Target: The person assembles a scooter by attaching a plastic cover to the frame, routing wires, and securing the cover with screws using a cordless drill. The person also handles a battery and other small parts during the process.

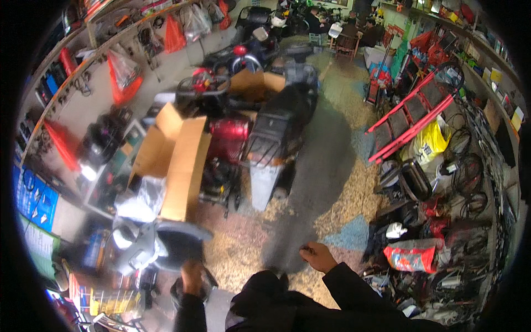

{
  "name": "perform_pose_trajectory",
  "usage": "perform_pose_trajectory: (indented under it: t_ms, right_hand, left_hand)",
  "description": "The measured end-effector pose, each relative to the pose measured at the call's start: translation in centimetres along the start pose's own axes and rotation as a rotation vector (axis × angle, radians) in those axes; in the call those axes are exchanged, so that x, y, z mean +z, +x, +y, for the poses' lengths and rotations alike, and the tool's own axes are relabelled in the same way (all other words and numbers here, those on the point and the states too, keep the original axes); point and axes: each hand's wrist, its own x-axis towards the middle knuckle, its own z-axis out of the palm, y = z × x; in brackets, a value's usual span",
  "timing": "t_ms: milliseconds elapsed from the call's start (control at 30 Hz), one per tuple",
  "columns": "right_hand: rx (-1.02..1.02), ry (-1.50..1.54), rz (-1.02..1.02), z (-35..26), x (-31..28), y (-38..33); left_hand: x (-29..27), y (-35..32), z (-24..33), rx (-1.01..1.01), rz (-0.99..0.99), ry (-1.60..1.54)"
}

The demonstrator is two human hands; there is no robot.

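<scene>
At the lower middle my right hand (321, 257) is held out over the speckled floor, its fingers curled closed. Whatever is in them, if anything, is too small to make out. Motion blurs my left hand (192, 278) at the lower left, so its fingers do not show clearly. It is nearest to a grey and white scooter body panel (145, 248) with a dark curved part beside it. Beyond that panel stands an opened cardboard box (185, 166), and clear plastic wrapping (142, 200) lies at its near end.
A black-seated scooter (279, 119) stands ahead, next to a red tank-like part (229, 130). On the right a red folding ladder (412, 113) leans by a yellow bag (428, 141) and heaped parts. Shelves line both sides; people (354, 27) sit far back.
</scene>
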Motion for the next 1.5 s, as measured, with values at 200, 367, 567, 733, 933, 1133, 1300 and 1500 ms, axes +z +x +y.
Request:
perform_pose_trajectory:
  t_ms: [200, 367, 567, 733, 933, 1133, 1300, 1500]
  right_hand:
    - [-0.068, -0.146, 0.036, -0.8, -13.6, 13.5]
    - [0.106, 0.131, 0.199, 1.8, -25.7, 21.3]
    - [0.171, 0.487, 0.39, 4.2, -41.9, 27.1]
    - [0.188, 0.757, 0.413, 7.7, -54.6, 36.8]
    - [0.092, 0.355, 0.32, 1.3, -72.8, 50.8]
    - [-0.031, 0.224, 0.214, -6.8, -87.0, 68.4]
    - [-0.006, 0.272, 0.192, -9.3, -93.7, 81.1]
    - [0.071, 0.283, 0.15, -13.1, -103.2, 90.4]
  left_hand:
    - [18.4, 5.4, -4.2, -0.513, -0.062, 0.016]
    - [36.2, 21.1, 6.9, 0.088, -0.352, 0.403]
    - [55.0, 32.6, 26.1, 0.197, -0.565, 0.349]
    - [69.3, 40.6, 31.5, 0.071, -0.537, 0.299]
    - [81.8, 46.4, 34.7, -0.084, -0.418, 0.333]
    - [91.6, 55.3, 36.2, -0.132, -0.347, 0.403]
    - [102.2, 68.3, 37.9, -0.173, -0.308, 0.421]
    - [110.4, 80.0, 45.3, -0.208, -0.339, 0.298]
